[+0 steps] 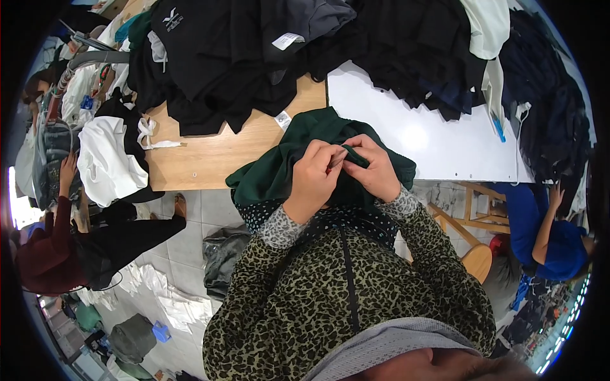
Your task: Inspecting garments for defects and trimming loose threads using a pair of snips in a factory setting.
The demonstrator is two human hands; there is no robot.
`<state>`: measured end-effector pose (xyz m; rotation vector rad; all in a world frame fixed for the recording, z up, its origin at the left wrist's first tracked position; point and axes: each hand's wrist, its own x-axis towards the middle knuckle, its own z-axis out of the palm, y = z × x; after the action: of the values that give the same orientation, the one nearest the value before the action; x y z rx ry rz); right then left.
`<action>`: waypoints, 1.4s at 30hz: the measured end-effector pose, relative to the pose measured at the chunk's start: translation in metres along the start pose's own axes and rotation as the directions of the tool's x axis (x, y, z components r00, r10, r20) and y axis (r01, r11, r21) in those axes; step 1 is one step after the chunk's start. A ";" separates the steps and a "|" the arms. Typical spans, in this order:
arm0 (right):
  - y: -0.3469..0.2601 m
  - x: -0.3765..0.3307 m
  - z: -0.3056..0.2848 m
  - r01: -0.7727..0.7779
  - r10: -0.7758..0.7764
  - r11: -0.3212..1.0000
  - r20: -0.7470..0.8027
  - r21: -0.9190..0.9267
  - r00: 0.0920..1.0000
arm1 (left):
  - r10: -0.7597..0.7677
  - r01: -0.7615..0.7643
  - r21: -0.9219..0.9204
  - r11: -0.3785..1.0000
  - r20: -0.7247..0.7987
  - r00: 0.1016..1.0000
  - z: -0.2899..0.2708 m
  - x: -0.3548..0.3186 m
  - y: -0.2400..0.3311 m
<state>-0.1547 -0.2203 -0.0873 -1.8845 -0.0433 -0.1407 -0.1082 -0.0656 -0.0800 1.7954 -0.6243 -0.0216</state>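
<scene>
A dark green garment (279, 155) lies bunched over the table's near edge and hangs down into my lap. My left hand (316, 174) pinches a bit of it, thumb against the bent fingers. Close beside it, my right hand (373, 168) grips a folded edge of the same cloth, its fingertips nearly meeting those of the left. Whether something small sits between the left fingertips is too hidden to tell. A white label (283, 119) lies on the wood just beyond the garment.
Black garments (216, 63) are heaped along the far side of the wooden table (197, 152) and the white tabletop (406, 127). White cloth (111, 162) hangs at the left. Co-workers sit at the left (51, 254) and right (559, 247). A wooden stool (476, 261) stands at my right.
</scene>
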 end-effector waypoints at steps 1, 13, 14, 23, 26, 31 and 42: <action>0.000 0.000 0.001 0.029 -0.029 0.999 -0.001 -0.027 1.000 | 0.064 -0.064 0.085 0.994 -0.005 0.998 0.002 0.001 -0.001; 0.007 0.000 -0.003 -0.197 0.207 0.962 -0.031 0.189 0.978 | -0.308 0.311 -0.075 0.947 0.058 0.950 -0.017 0.002 0.002; 0.008 0.000 -0.002 -0.240 0.257 0.939 -0.040 0.246 0.966 | -0.280 0.292 -0.096 0.952 0.124 0.952 -0.017 -0.002 0.004; 0.001 -0.001 0.010 -0.071 0.072 0.997 -0.142 0.012 0.987 | -0.292 0.303 -0.076 0.950 0.127 0.948 -0.003 -0.011 0.018; -0.002 -0.002 0.009 -0.018 0.009 0.998 -0.139 -0.063 0.990 | -0.332 0.346 -0.100 0.933 0.140 0.933 -0.002 -0.010 0.016; -0.006 -0.002 0.009 0.020 -0.032 0.994 -0.117 -0.106 0.993 | -0.354 0.377 -0.178 0.909 0.149 0.923 -0.001 -0.010 0.011; -0.006 -0.003 0.007 0.044 -0.060 0.987 -0.103 -0.153 0.993 | -0.342 0.369 -0.219 0.903 0.154 0.927 0.003 -0.011 0.010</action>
<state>-0.1572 -0.2119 -0.0844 -2.0244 -0.0088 -0.2876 -0.1223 -0.0655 -0.0750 1.6519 -0.3446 -0.4346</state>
